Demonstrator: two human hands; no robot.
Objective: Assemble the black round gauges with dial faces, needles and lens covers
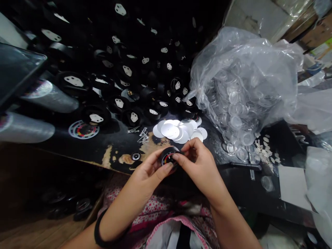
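Close to my body, above the table's front edge, a small round black gauge (166, 154) is tilted towards me, its dial marked in red, yellow and white. My left hand (148, 174) grips its case from the left, thumb along the lower rim. The thumb of my right hand (200, 162) rests on the dial face, and its bent fingers are at the case's right edge. Whether a tiny part sits under that thumb I cannot make out. Just beyond my hands lies a pile of white discs (171, 130). Several thin white pointers (143, 135) are left of it.
Many black gauge cases (133, 117) crowd the table's back. A plastic bag (243, 69) of clear round covers stands at the right, near a black pen-like tool (245, 166) and a white card (294, 186). At left lie printed dials (83, 130) and wrapped rolls (28, 127).
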